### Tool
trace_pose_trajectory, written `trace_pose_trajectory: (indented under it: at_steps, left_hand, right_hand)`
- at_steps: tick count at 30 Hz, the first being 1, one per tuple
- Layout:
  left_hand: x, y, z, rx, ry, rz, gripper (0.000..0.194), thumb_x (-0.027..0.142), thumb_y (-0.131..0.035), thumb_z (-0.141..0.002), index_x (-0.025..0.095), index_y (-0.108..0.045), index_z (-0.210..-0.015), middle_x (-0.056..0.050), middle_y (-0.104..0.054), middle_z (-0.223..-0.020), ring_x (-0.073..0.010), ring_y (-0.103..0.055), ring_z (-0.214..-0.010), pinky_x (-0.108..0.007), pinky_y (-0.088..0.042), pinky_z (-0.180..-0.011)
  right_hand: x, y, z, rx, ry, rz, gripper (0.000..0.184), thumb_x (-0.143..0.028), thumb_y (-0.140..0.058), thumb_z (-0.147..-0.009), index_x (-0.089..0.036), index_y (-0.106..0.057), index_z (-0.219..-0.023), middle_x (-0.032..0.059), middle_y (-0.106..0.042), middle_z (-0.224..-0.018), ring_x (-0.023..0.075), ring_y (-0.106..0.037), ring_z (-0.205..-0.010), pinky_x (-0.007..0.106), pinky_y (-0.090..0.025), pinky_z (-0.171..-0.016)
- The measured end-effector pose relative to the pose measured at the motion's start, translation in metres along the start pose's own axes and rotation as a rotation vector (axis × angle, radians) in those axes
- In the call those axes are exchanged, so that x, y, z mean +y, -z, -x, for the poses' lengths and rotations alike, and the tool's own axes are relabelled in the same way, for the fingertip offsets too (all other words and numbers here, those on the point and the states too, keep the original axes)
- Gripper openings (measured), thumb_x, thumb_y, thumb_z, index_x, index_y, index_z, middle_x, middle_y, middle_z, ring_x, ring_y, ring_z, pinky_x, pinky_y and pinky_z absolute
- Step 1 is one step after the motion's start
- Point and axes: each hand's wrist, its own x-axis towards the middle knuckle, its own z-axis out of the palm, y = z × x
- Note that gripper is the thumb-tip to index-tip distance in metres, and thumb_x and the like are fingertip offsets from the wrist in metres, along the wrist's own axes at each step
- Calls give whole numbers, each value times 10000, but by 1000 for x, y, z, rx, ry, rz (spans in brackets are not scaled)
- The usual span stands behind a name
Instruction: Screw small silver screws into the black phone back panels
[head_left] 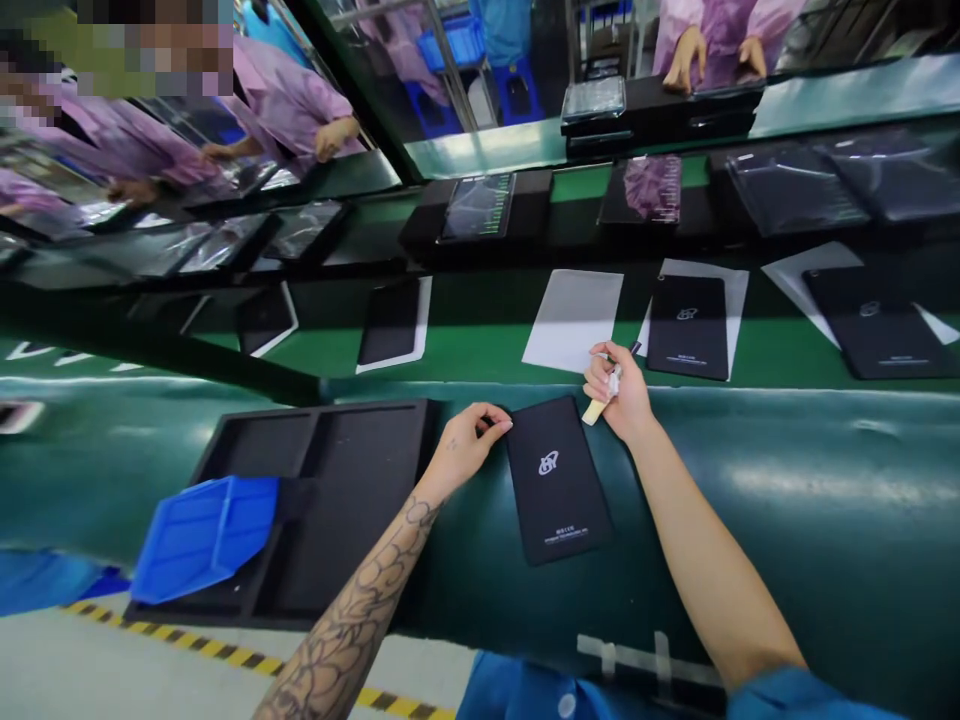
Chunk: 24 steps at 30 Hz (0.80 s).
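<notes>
A black tablet-sized panel (556,480) with a white logo and small print lies flat on the dark green belt (757,500). My left hand (469,445) pinches its upper left corner, with the fingertips on the edge. My right hand (619,385) is just past the panel's upper right corner, shut around a pale wooden stick (595,410) with a white wrapped tip. A small dark object (636,348) shows beyond those fingers, but it is too small to name.
A black foam tray (315,500) on the left carries a tilted blue plastic bin (206,540). Further black panels (686,325) and white sheets (574,320) lie on a green surface beyond. Pink-smocked co-workers (285,110) work across the line. Yellow-black floor tape (247,660) runs below.
</notes>
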Motion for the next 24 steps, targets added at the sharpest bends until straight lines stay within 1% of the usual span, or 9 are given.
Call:
trace_pose_trajectory:
  at_steps: [4,6,10,13,15,18,20,22,24]
  left_hand:
    - [-1,7,-13,-49,43,-8,307,483,-706,-918,187,-762,-975,-62,-773,-981,-182,-640,-783,-321,-515,-772]
    - [-1,12,-18,-87,41,4,329,509,-713,-903,186,-759,-946,-62,-772,-956,-182,-640,-778,-320,-511,-768]
    - [1,21,-30,-213,33,-21,343,522,-752,-857,183,-765,-908,-59,-767,-915,-179,-633,-758,-307,-504,-736]
    - [4,27,-38,-274,10,-82,350,530,-753,-861,185,-780,-910,-57,-756,-924,-175,-627,-753,-292,-489,-705]
    - [6,29,-43,-305,0,-98,337,519,-743,-869,185,-762,-911,-53,-743,-911,-177,-635,-762,-288,-490,-709]
    - [12,32,-54,-369,10,-131,292,458,-770,-852,196,-700,-960,-25,-711,-870,-173,-640,-752,-282,-482,-708]
    - [19,34,-64,-402,2,-243,280,396,-814,-818,210,-665,-965,-8,-691,-866,-174,-629,-748,-281,-455,-702]
    - [26,34,-75,-417,-24,-360,296,318,-874,-756,222,-651,-926,-5,-682,-895,-190,-622,-795,-287,-428,-719]
    - [32,34,-84,-434,-74,-447,348,255,-909,-707,231,-644,-930,-12,-677,-971,-215,-622,-884,-293,-423,-758]
  right_hand:
    - [1,-2,2,20,-5,2,245,-418,-753,-913,-202,-653,-852,-104,-355,-548,64,-234,-445,179,-230,-392]
    - [1,-3,2,25,-9,8,250,-421,-749,-913,-199,-658,-843,-102,-352,-544,64,-226,-449,180,-227,-394]
    - [0,-5,3,32,-12,34,256,-431,-743,-917,-206,-653,-835,-100,-348,-543,65,-216,-449,184,-227,-399]
    - [0,-6,2,44,-9,42,246,-429,-736,-915,-207,-661,-838,-100,-350,-540,68,-216,-452,188,-216,-397]
    - [1,-6,3,49,-13,50,243,-424,-732,-917,-205,-669,-835,-98,-352,-538,67,-215,-450,191,-210,-396]
    - [2,-8,3,45,-17,53,226,-394,-720,-931,-195,-684,-830,-92,-361,-540,64,-217,-448,189,-211,-395]
    - [1,-7,3,43,-10,45,212,-367,-704,-948,-188,-695,-835,-88,-366,-542,66,-222,-452,185,-212,-393]
    - [-1,-5,3,31,-24,19,196,-352,-697,-960,-192,-695,-846,-93,-348,-541,68,-204,-451,180,-206,-386]
    - [-4,-4,4,14,-59,-27,209,-356,-705,-964,-207,-662,-824,-108,-298,-531,71,-146,-445,179,-187,-373]
